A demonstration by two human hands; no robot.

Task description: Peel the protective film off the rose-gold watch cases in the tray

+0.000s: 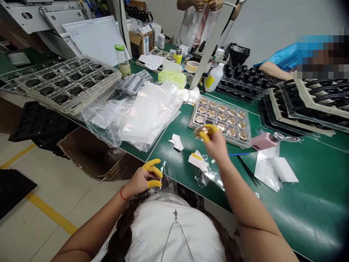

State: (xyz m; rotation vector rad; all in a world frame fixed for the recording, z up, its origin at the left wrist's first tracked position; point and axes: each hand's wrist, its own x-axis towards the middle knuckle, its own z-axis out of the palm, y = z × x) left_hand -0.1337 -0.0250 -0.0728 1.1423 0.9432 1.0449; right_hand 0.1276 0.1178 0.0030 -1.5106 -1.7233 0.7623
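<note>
Yellow finger cots cover fingertips on both hands. My left hand, at the table's front edge, has its fingers curled round a sheet of clear plastic film that hangs over my lap. Over the near left corner of a clear tray, my right hand pinches a small gold-coloured watch part; its details are blurred. Rows of round gold-coloured watch pieces fill that tray, apart from one dark slot. Below my right hand lie crumpled white wipes with a yellow scrap.
Clear plastic bags lie left of centre, before a stacked tray of dark round parts. To the right stand a pink pump bottle, dark tweezers and stacked strap trays. A co-worker's arm rests behind.
</note>
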